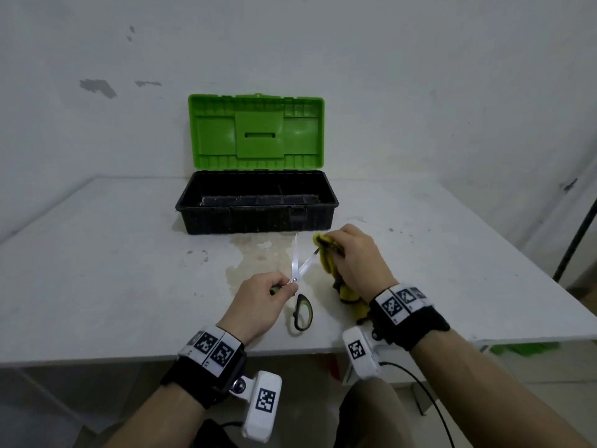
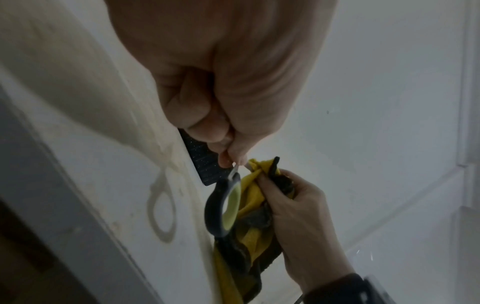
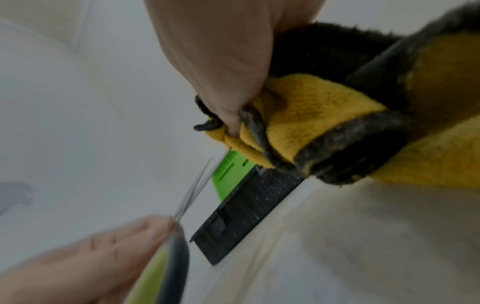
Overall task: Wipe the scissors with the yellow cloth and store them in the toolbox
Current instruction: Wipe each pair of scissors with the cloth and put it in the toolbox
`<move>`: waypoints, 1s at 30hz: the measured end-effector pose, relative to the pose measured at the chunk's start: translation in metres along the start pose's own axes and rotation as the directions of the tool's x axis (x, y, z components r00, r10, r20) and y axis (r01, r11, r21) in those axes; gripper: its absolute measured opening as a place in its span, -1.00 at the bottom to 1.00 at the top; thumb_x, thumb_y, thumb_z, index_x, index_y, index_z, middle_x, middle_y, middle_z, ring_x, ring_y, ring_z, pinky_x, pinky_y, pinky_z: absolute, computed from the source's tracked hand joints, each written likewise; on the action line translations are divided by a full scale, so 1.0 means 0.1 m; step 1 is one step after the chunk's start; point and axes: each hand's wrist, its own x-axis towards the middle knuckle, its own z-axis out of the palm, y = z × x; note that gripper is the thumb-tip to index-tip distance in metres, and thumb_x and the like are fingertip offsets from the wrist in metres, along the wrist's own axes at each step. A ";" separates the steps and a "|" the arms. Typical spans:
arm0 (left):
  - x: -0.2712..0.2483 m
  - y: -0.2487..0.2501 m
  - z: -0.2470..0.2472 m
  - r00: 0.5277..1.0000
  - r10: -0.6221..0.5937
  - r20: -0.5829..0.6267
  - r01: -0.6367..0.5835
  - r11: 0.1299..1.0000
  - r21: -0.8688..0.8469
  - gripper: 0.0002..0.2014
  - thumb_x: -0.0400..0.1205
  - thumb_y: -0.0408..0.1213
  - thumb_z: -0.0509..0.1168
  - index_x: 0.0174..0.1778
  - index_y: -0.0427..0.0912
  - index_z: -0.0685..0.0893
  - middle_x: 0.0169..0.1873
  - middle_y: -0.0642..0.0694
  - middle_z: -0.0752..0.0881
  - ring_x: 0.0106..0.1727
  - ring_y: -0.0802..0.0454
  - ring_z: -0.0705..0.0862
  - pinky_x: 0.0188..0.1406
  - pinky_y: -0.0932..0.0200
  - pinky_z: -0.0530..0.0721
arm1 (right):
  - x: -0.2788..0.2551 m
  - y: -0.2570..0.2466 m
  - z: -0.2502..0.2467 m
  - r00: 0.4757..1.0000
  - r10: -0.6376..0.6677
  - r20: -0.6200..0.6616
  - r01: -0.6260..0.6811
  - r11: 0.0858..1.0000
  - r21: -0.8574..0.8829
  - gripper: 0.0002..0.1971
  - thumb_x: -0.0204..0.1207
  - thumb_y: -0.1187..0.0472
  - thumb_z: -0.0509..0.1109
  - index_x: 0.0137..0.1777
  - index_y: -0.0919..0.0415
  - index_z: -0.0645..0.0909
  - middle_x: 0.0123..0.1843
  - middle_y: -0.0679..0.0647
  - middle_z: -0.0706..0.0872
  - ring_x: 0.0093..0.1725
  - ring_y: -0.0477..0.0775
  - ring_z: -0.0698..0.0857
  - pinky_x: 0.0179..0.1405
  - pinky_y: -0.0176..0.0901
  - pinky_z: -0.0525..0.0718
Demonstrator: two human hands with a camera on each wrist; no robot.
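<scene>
The scissors [image 1: 295, 270] have silver blades spread apart and black-and-green handles [image 1: 303, 313]. My left hand [image 1: 258, 302] pinches them at the pivot, one handle loop hanging free [image 2: 224, 209]. My right hand [image 1: 353, 257] grips the yellow cloth [image 1: 328, 257] with dark edging and wraps it round the tip of the right blade. In the right wrist view the cloth [image 3: 311, 127] is bunched over the blade end, and the other blade [image 3: 194, 187] stands bare. The toolbox [image 1: 256, 215] is black with its green lid [image 1: 256, 134] raised, just behind the hands.
The white table [image 1: 113, 270] carries a stained patch in front of the toolbox. Its front edge runs under my wrists. A white wall stands close behind the toolbox. A dark pole [image 1: 575, 240] leans at the right.
</scene>
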 end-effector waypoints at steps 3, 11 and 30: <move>-0.01 0.00 0.00 1.000 0.005 0.010 -0.005 1.000 0.002 -0.78 0.69 -0.03 0.34 -0.19 -0.02 0.79 -0.30 0.09 0.76 -0.18 0.16 0.69 -0.16 0.22 0.56 | -0.01 0.03 -0.10 0.992 0.019 -0.122 -0.008 0.996 0.085 -0.86 0.63 0.22 0.37 0.11 0.14 0.71 -0.04 -0.03 0.60 -0.12 0.04 0.65 -0.05 0.04 0.72; 0.07 0.01 0.00 0.995 0.100 0.013 -0.100 0.995 0.009 -0.80 0.69 -0.05 0.34 -0.20 0.02 0.77 -0.29 0.04 0.77 -0.16 0.06 0.70 -0.11 0.09 0.63 | -0.34 -0.23 0.09 0.972 -0.225 0.073 0.223 0.974 0.030 -0.74 0.56 0.23 0.39 0.23 0.15 0.66 0.10 0.07 0.63 -0.08 0.16 0.70 -0.11 0.10 0.74; -0.03 0.00 -0.11 0.990 0.141 0.030 -0.143 0.984 0.106 -0.78 0.70 -0.10 0.34 -0.28 0.03 0.71 -0.37 0.05 0.71 -0.25 0.11 0.65 -0.24 0.26 0.53 | -0.14 -0.13 -0.06 0.994 0.073 -0.086 -0.075 0.997 -0.015 -0.81 0.65 0.22 0.29 0.13 0.18 0.70 0.01 0.08 0.60 -0.13 0.18 0.66 -0.08 0.14 0.70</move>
